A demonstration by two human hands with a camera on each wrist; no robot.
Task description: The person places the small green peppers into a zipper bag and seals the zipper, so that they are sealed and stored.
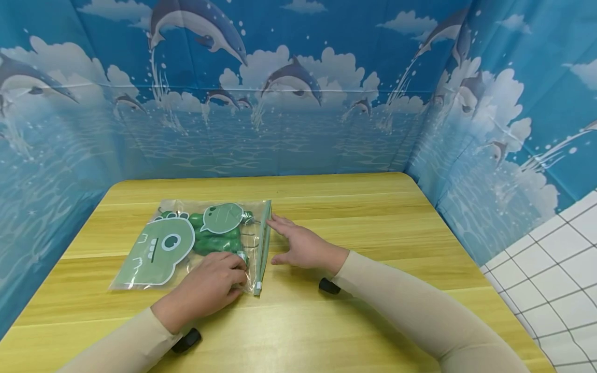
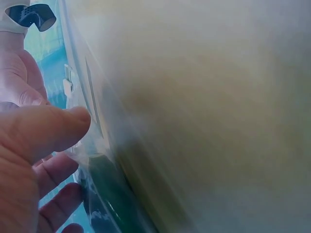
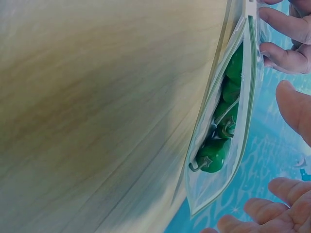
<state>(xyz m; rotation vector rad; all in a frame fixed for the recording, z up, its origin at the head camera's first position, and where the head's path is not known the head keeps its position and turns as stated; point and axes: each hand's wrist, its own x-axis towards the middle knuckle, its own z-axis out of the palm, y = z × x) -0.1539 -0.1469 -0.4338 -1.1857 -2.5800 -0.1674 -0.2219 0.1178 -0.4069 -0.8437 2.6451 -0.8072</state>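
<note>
A clear zip bag point(image 1: 156, 254) with a green cartoon monster print lies flat on the table's left half. Inside it are several green peppers point(image 1: 216, 244), their stems toward the zip strip point(image 1: 264, 241). The right wrist view looks into the bag's parted mouth, where pepper stems point(image 3: 194, 167) show. A white slider point(image 1: 258, 285) sits at the strip's near end. My left hand point(image 1: 210, 282) rests on the bag's near right corner, fingers loosely bent against the film. With fingers spread, my right hand point(image 1: 305, 246) is at the zip side, its fingertips right by the strip.
Beneath everything is a yellow wood-grain table point(image 1: 373, 217). Dolphin-print curtains point(image 1: 298, 129) rise behind it and at both sides. A black wrist device point(image 1: 329, 285) shows under the right wrist, another point(image 1: 187, 340) under the left. White tiles point(image 1: 555, 269) lie to the right.
</note>
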